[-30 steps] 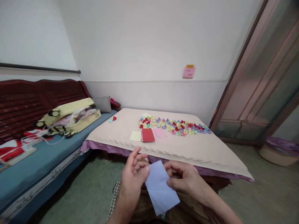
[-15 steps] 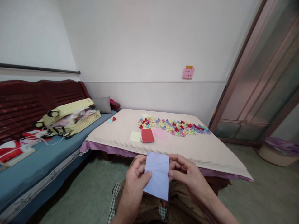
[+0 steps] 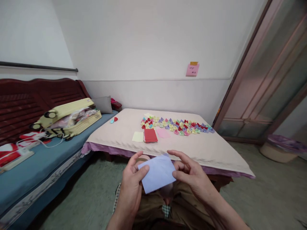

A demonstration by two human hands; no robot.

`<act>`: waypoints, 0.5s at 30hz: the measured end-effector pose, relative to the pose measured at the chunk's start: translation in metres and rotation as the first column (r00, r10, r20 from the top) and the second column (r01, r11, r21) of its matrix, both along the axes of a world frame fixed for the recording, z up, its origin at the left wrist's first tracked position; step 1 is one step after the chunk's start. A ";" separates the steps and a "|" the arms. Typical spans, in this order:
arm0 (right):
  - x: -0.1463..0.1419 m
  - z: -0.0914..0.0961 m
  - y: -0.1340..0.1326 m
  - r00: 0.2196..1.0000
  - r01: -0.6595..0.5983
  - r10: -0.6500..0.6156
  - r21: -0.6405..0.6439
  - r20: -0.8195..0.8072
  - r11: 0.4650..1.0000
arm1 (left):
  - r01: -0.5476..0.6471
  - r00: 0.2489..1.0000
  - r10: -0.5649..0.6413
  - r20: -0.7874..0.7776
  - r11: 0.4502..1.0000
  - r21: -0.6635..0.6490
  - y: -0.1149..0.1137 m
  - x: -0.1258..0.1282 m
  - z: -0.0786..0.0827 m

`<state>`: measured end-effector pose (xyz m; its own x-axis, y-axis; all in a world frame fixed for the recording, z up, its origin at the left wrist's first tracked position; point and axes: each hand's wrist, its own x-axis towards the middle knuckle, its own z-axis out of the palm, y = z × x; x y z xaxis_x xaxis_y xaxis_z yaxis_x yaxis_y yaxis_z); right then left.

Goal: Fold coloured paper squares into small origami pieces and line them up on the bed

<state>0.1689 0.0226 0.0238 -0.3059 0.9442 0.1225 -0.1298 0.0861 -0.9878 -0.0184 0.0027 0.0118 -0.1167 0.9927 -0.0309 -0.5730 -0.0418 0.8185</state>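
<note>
A sheet of blue-violet paper is held above my lap, wider than it is tall and slightly tilted. My left hand pinches its left edge, thumb on the front face. At the right edge, my right hand grips the paper between thumb and curled fingers, with the index finger stretched along the top corner. Beyond my hands, on the cloth-covered table, lie a stack of red paper, a pale yellow sheet and a pink sheet.
Many small folded paper pieces in mixed colours spread across the table's back. Two small red and blue items lie at its left. An open yellow suitcase rests on the blue-covered bench. A lined bin stands right.
The blue-violet paper has been turned from upright to sideways between my hands. Both hands still hold it at its edges. The view has shifted slightly.
</note>
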 end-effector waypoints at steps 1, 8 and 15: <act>0.000 -0.001 0.000 0.999 0.033 -0.033 0.023 0.001 0.999 | -0.001 0.999 0.001 0.054 1.000 0.009 -0.001 0.001 0.000; -0.002 -0.002 -0.002 0.980 0.198 -0.197 0.140 -0.020 0.970 | 0.045 0.999 -0.046 0.030 0.999 0.006 -0.007 0.012 0.000; 0.005 -0.006 -0.005 0.991 0.120 -0.129 0.177 0.038 0.977 | -0.051 0.994 0.053 -0.093 0.998 0.022 -0.002 0.009 -0.008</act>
